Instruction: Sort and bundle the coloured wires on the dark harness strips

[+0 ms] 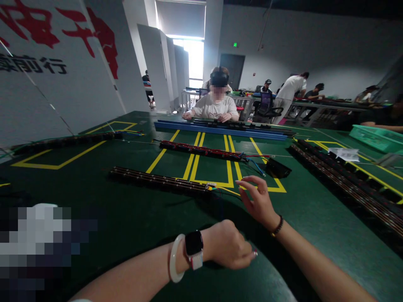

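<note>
My left hand [231,245] is low in the middle, its fingers curled together. At its fingertips there may be something small, but I cannot make it out. Above and to the right, my right hand [260,201] hovers with curved fingers spread from the thumb and nothing visible between them. Nearest to it is the yellow wire [231,192] coming out of the end of a long black strip [157,179] with copper-coloured lines. Behind lies a second black strip with red wires [201,151]. Its blue leads [256,165] reach toward a small black box-shaped part [278,167].
Yellow tape outlines mark the green table [138,222]. Long blue rails [220,129] lie at the far edge, before a seated person [217,105]. More black strips [346,184] line the right, with a paper sheet [343,154] and a green basket [376,138]. Another wired strip [66,140] lies left.
</note>
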The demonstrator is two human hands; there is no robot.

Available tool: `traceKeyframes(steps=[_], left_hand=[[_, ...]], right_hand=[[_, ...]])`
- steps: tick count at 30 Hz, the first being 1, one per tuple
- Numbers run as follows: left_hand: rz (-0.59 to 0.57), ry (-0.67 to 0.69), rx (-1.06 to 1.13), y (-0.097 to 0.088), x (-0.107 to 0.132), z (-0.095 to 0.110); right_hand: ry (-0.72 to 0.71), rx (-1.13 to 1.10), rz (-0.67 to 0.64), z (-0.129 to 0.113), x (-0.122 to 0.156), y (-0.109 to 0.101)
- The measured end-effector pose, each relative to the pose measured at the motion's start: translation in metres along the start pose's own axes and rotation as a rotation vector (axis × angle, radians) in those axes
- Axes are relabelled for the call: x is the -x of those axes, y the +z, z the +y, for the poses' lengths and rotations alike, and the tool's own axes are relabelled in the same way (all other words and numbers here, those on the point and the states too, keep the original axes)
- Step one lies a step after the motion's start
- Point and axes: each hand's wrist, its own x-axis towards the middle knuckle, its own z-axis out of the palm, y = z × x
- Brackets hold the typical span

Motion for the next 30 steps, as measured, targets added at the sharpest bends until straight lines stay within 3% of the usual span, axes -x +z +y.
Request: traceKeyframes(steps=[2, 5, 7, 10, 12, 14, 19, 24, 27, 30], left_hand=[[-0.033, 0.177, -0.045, 0.014, 0.003, 0.007], [-0.005, 0.377, -0.033, 0.031, 0.008, 0.011], [0.039, 0.458, -0.032, 0.038, 0.010, 0.012], [0.070, 0.489, -0.021, 0.042, 0.011, 0.009], [0.057, 0.496, 0.013, 0.041, 0.010, 0.005], [0.035, 0.480, 0.041, 0.037, 0.009, 0.003], [0.049, 0.382, 0.069, 0.031, 0.010, 0.001], [0.079, 0.374, 0.088, 0.031, 0.011, 0.001], [0.024, 0.354, 0.099, 0.028, 0.010, 0.001], [-0.001, 0.288, 0.136, 0.025, 0.011, 0.002]], right_hand=[[-0.221, -0.034, -0.043, -0.029, -0.010, -0.006], [-0.529, -0.123, -0.240, -0.072, -0.031, -0.006], [-0.621, -0.089, -0.353, -0.092, -0.046, 0.003], [-0.650, 0.043, -0.415, -0.105, -0.061, 0.027], [-0.558, 0.156, -0.411, -0.102, -0.063, 0.044], [-0.377, 0.283, -0.399, -0.092, -0.059, 0.056], [-0.034, 0.514, -0.450, -0.057, -0.029, 0.058], [0.087, 0.519, -0.602, -0.033, -0.007, 0.052], [0.159, 0.455, -0.679, -0.018, -0.008, 0.052], [0.318, 0.392, -0.771, 0.004, -0.017, 0.048]])
